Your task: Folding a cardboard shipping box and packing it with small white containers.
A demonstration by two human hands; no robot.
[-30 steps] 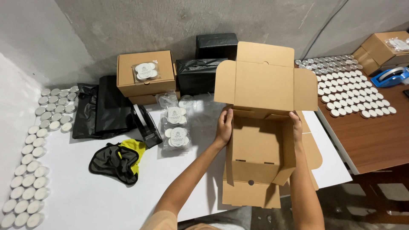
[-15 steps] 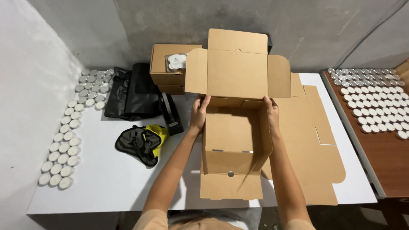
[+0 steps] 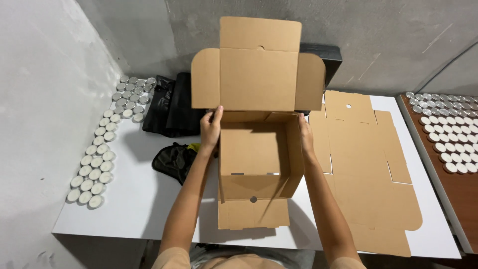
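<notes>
A brown cardboard mailer box (image 3: 256,149) stands half folded on the white table (image 3: 139,209), its lid upright with side flaps spread and its front flap lying flat toward me. My left hand (image 3: 211,128) grips the box's left wall at the top rear corner. My right hand (image 3: 304,135) holds the right wall at the matching corner. Both side walls are raised. The box is empty inside.
A flat unfolded cardboard blank (image 3: 368,164) lies right of the box. Black bags (image 3: 172,107) and a black-and-yellow pouch (image 3: 177,159) sit to the left. Several tealight candles (image 3: 102,149) line the left wall; several more (image 3: 450,129) cover a brown table at right.
The view has shifted left and closer, bringing the box to centre. The box's side walls stand more upright, both hands staying on their top corners. The small box of candles behind is now hidden.
</notes>
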